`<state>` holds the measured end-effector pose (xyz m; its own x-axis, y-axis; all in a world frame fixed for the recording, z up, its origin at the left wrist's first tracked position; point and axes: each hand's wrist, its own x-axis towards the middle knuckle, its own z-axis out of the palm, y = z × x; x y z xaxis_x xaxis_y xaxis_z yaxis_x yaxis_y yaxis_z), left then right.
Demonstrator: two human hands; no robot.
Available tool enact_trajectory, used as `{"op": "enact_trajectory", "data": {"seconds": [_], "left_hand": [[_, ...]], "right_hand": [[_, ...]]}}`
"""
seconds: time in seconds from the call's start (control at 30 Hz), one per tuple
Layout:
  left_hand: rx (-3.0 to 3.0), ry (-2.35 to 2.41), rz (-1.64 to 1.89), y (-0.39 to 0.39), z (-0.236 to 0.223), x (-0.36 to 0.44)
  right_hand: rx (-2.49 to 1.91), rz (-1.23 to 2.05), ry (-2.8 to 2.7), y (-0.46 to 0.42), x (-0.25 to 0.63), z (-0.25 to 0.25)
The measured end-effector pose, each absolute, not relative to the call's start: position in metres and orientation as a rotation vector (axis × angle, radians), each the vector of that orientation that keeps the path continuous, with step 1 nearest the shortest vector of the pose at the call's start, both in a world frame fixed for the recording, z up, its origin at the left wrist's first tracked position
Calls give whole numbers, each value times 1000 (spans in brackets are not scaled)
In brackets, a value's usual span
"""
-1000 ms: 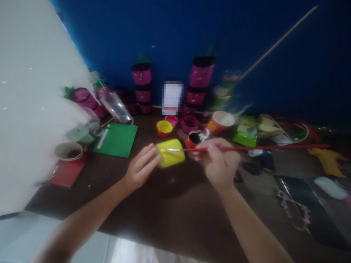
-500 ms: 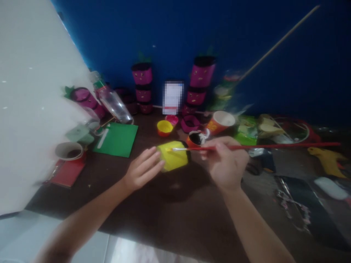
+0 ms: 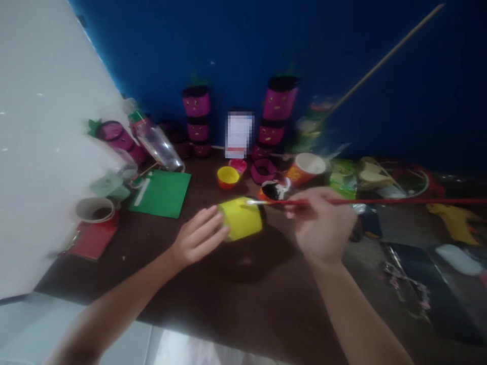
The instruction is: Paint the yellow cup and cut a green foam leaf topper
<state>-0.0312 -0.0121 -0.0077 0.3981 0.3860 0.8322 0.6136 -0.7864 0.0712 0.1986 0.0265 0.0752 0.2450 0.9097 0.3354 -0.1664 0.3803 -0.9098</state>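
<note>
My left hand [image 3: 201,235] grips a yellow-painted cup [image 3: 242,219] by its left end. The cup lies on its side above the dark table, with a dark rim at the right; its inside is hidden. Closed round a long red paintbrush [image 3: 365,202] is my right hand [image 3: 323,225]. The pale brush tip touches the cup's upper surface, close to its dark end. Just behind stands a small cup of yellow paint [image 3: 228,176], beside a pink one [image 3: 238,166]. A cup with dark contents [image 3: 271,191] is partly hidden by my right hand.
Stacked purple cups with faces [image 3: 198,104] stand against the blue wall, near a blurred-out screen [image 3: 239,134]. Green card [image 3: 163,195], a leaning bottle [image 3: 160,142] and a red-based cup [image 3: 95,210] are at left. To the right lie a yellow glue gun [image 3: 454,220] and a dark phone-like slab [image 3: 429,284].
The paintbrush has slid right along the yellow cup, from its middle toward the dark rim, with my right hand. The cup has turned slightly in my left hand.
</note>
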Motion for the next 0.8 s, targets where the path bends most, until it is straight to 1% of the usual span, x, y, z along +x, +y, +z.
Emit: {"op": "enact_trajectory", "data": {"seconds": [0.1, 0.23, 0.4, 0.8], "left_hand": [[-2363, -1008, -1432, -11, -9, -28], [-2289, -1126, -1526, -9, -8, -23], [-2296, -1114, -1541, -8, -10, -22], [-2352, -1074, -1569, -9, -17, -25]], "right_hand": [[-814, 809, -1013, 27, 204, 84], [-798, 897, -1055, 25, 209, 91], [-878, 1050, -1197, 22, 206, 84], [-854, 1094, -1214, 23, 201, 74]]}}
